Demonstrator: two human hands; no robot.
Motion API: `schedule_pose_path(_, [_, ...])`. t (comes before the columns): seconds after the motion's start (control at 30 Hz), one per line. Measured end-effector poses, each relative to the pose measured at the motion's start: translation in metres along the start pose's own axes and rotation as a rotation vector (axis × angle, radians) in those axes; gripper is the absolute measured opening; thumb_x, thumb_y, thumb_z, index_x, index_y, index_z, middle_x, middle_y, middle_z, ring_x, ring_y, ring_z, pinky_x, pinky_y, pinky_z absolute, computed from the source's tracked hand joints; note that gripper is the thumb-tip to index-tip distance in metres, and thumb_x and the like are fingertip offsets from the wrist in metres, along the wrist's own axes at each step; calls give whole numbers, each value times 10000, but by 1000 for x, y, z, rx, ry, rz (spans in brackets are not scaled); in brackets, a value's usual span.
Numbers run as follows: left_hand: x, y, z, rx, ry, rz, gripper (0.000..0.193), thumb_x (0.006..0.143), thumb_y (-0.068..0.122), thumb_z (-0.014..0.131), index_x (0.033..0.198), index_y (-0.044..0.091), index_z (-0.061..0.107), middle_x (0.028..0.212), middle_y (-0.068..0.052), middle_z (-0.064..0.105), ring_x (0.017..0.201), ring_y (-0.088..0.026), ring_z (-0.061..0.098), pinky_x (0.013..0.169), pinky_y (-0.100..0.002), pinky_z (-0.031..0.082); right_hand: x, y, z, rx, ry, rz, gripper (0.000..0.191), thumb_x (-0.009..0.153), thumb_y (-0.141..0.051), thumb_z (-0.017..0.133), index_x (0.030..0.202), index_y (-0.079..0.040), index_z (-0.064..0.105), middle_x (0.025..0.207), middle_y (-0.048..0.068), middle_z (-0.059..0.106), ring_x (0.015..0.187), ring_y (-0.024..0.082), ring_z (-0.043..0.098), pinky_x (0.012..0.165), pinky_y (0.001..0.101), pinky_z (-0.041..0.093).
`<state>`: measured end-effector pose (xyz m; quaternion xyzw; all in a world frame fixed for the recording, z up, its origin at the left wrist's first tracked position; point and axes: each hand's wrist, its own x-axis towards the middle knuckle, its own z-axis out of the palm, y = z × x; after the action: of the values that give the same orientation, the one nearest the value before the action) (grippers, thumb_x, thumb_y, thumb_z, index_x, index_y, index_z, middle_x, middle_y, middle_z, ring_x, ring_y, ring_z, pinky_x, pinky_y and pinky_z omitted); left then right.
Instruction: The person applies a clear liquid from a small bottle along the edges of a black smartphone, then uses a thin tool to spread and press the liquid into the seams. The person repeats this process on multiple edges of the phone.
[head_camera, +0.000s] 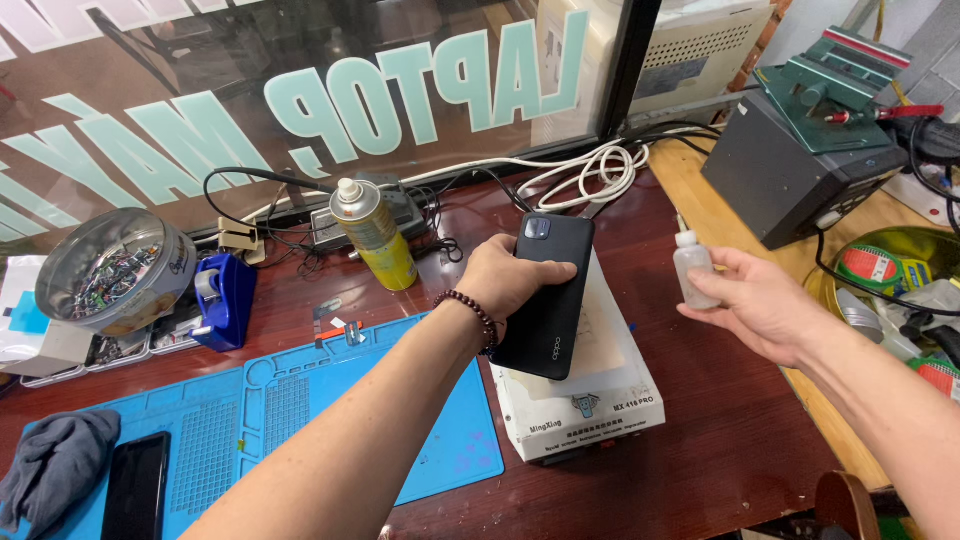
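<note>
Your left hand (505, 280) grips one black phone (545, 300) by its top end. The phone's back faces up, and it lies tilted on one white box-shaped machine (585, 405) in the middle of the red-brown table (720, 440). You wear one string of dark beads (472, 312) on that wrist.

Your right hand (760, 305) holds one small clear bottle (692, 268) with a white cap. Your fingers wrap around it, and it stands upright in the air, just to the right of the phone.

There are two phones in all. The second phone (135, 490) is dark too and lies flat on the one blue mat (300, 410) at the left, next to one grey cloth (55, 460).

Behind the mat stands one yellow spray can (375, 235). Left of it sit one blue tape holder (225, 300) and one round tin (115, 270) full of tiny parts. One bundle of white cable (590, 175) lies by the window. One dark grey box (795, 175) sits on the far right.
</note>
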<state>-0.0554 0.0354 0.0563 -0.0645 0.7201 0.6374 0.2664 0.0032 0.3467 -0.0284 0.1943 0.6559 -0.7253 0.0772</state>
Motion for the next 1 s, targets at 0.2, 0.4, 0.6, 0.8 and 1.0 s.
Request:
schedule_pose_path(0.2, [3, -9, 21, 465, 180, 227, 921, 566, 377, 929, 1323, 22, 545, 1138, -160, 749, 985, -241, 758, 857, -369, 609, 19, 59, -1, -482, 276, -31, 547, 849, -88, 770, 1335, -42, 521, 1219, 94, 702, 1091, 185, 644, 925, 364, 506])
schedule_pose_path(0.4, [2, -13, 31, 742, 225, 315, 1056, 548, 464, 913, 1420, 50, 483, 1207, -185, 699, 1113, -302, 697, 941, -397, 558, 15, 80, 8, -814, 301, 34, 544, 858, -137, 811, 1323, -58, 541, 1257, 104, 714, 1175, 232, 663, 999, 378, 514])
schedule_pose_path(0.6, [-2, -11, 38, 811, 265, 307, 1014, 561, 451, 913, 1411, 81, 502, 1230, -174, 664, 1123, -316, 672, 941, -426, 547, 4, 47, -15, -921, 413, -320, 554, 847, 11, 659, 1387, -98, 597, 1255, 123, 692, 1141, 255, 680, 979, 388, 531])
schedule_pose_path(0.8, [-7, -11, 42, 812, 221, 295, 896, 563, 443, 888, 1361, 172, 584, 1238, -151, 675, 1103, -319, 685, 941, -434, 561, 14, -44, 19, -938, 282, -907, 267, 941, -125, 634, 1177, -92, 754, 1282, 135, 710, 1058, 275, 703, 893, 382, 543])
schedule_pose_path(1.0, [-13, -8, 41, 796, 246, 297, 976, 566, 428, 908, 1412, 148, 512, 1240, -187, 627, 1070, -358, 684, 897, -452, 572, 29, -73, 71, -1012, -110, -276, 243, 914, -217, 714, 1124, -132, 801, 915, 89, 805, 802, 147, 725, 764, 320, 572])
